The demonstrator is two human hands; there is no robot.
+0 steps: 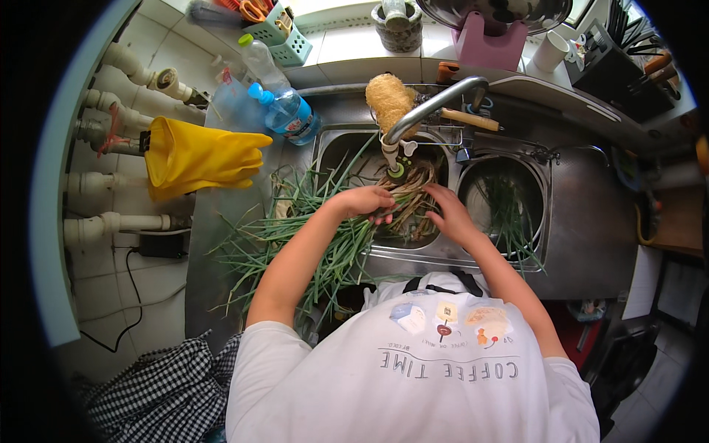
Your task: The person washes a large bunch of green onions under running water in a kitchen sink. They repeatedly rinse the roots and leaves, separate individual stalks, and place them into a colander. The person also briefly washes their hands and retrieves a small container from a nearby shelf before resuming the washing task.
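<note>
A large bunch of green onions (349, 238) lies across the left sink basin (407, 252). Its green leaves spread over the steel counter to the left. My left hand (368, 202) is closed around the bunch near the pale stalks. At the brown, dry-looking root ends (418, 180), my right hand (453, 215) has its fingers apart and touches or nearly touches the roots. The faucet's spout end (396, 169) hangs just above the stalks; whether water runs is unclear. More green onions (507, 213) rest in the round right basin (469, 180), some leaves hanging over its front rim.
The curved metal faucet (437, 105) arches over the left basin. A tan fibre scrubber (388, 102) and a wooden-handled tool (471, 118) sit behind it. Blue-capped bottle (291, 116) and yellow rubber gloves (202, 158) are at left. A mortar (397, 30) stands on the ledge.
</note>
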